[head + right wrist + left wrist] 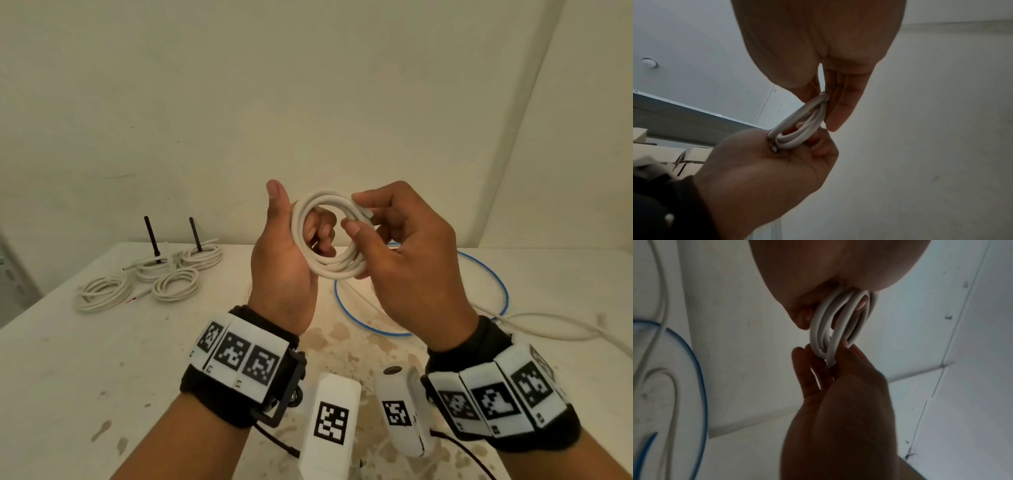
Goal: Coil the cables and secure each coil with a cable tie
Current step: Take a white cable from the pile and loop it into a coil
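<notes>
A white cable coil (pixel 329 236) of several loops is held up in the air above the table, between both hands. My left hand (pixel 291 246) grips its left side, fingers curled through the loop and thumb raised. My right hand (pixel 387 240) pinches the right side, where the cable's cut end (pixel 368 214) lies against the loop. The left wrist view shows the coil (pixel 836 326) edge-on between the two hands. In the right wrist view the coil (pixel 803 123) runs from my fingertips to the left palm. No cable tie shows on it.
Several white coils (pixel 164 277) lie at the table's back left by two black pegs (pixel 152 240). A blue cable loop (pixel 493 294) and a loose white cable (pixel 555 329) lie at the right. The white table (pixel 102 359) is stained near the front.
</notes>
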